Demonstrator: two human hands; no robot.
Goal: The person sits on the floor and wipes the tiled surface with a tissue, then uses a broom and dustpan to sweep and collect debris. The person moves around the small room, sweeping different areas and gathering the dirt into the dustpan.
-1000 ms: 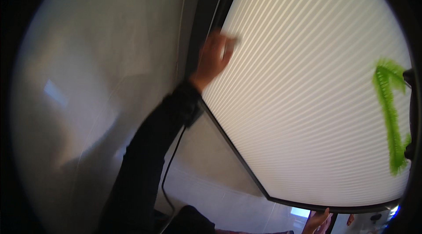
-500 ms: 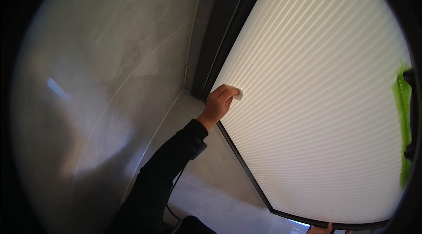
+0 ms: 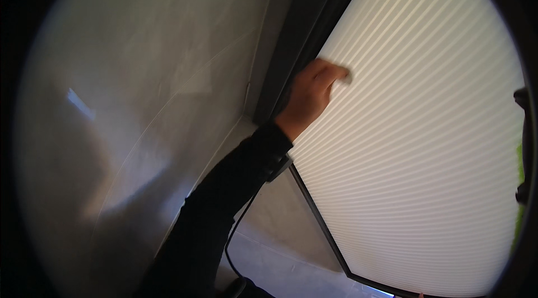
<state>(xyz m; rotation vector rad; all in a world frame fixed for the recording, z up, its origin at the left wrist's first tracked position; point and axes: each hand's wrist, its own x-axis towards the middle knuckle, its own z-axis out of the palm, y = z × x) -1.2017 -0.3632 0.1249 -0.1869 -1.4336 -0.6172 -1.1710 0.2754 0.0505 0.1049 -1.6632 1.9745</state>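
My left hand, in a black sleeve, is raised in front of a pale ribbed panel near its dark left edge. Thumb and fingers are pinched on a small whitish piece, smeared by motion, so its kind does not show. At the bottom rim a single fingertip, seemingly of my right hand, shows at the panel's black lower frame. The rest of that hand is out of the picture.
Grey wall tiles with pale joints stand on the left. A broad dark upright post borders the panel. A thin black cable hangs below my left forearm. At the right rim are black fittings and a sliver of green fuzzy material.
My left hand has moved up and to the right along the panel, still pinching the whitish piece. Less of the hand at the bottom shows, and less of the green material at the right.
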